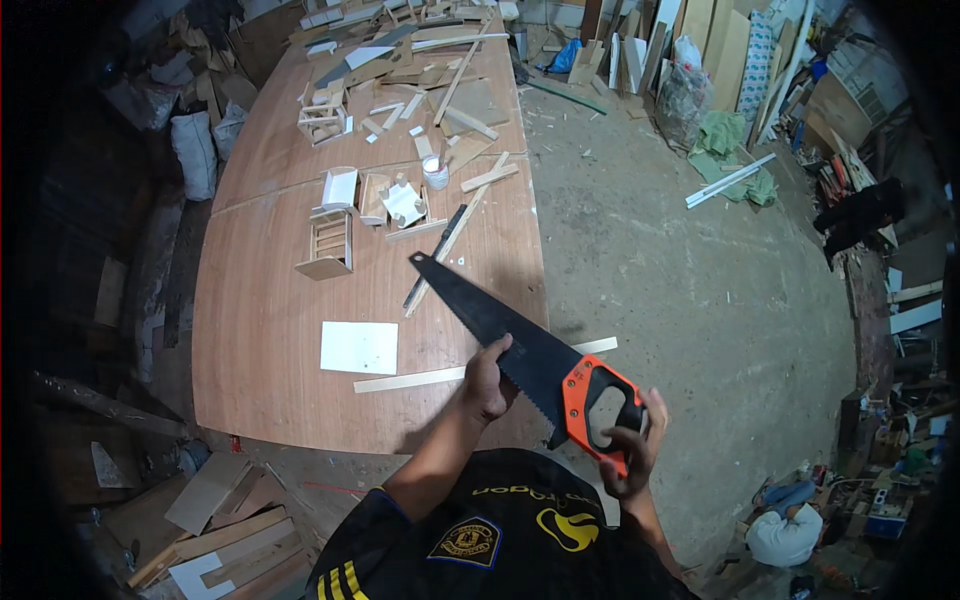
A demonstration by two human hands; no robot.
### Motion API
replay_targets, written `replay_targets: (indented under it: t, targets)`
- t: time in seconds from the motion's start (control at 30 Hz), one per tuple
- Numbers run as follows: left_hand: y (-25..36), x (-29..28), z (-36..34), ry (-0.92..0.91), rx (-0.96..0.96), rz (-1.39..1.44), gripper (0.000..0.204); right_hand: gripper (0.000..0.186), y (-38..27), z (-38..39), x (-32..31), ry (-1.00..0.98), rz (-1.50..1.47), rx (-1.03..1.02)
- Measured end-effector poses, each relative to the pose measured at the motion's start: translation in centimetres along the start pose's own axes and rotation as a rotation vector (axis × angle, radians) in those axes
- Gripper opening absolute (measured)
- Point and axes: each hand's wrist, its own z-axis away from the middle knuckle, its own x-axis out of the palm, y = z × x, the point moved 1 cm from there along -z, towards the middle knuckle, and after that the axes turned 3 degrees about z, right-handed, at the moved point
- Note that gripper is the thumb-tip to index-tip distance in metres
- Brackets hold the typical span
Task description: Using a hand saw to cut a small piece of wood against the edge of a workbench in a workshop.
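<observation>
Plywood bench (260, 330), reddish-brown, carrying near its front edge a white sheet (359, 347) lying flat, well clear of any cutting. Just right of that, a long thin wood strip (420, 379) laid along the front edge, its right end poking past the bench's right edge, likely so the overhang can be sawn without biting the bench. Pinned there by the left hand (488, 385), fingers curled down over the strip close to the blade, closed enough to press and steady rather than lift. Across the strip, a black-bladed handsaw (495, 322), tip pointing up-left toward the bench middle, teeth facing down toward the wood. Further right, off the bench's right edge, the right hand (632, 448) wrapped fully shut through the saw's orange and black handle (598, 407). Farther back toward the bench middle, small wooden frame models (328, 243) and a white pot (435, 172) among offcuts
</observation>
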Motion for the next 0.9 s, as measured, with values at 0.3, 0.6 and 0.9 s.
replay_targets:
  t: [0.3, 0.6, 0.9]
  targets:
    - [-2.7, 2.2, 1.9, -0.002, 0.152, -0.112, 0.029, 0.04, 3.5, 3.0, -0.8, -0.047, -1.308, 1.079]
    - [-5.8, 0.9, 2.7, -0.247, 0.067, -0.175, 0.034, 0.026, 6.4, 4.8, -3.9, -0.014, -1.237, 1.01]
    - [-7.5, -1.7, 1.3, -0.509, 0.048, -0.256, 0.061, 0.037, 4.9, 7.0, -4.2, -0.036, -1.088, 0.653]
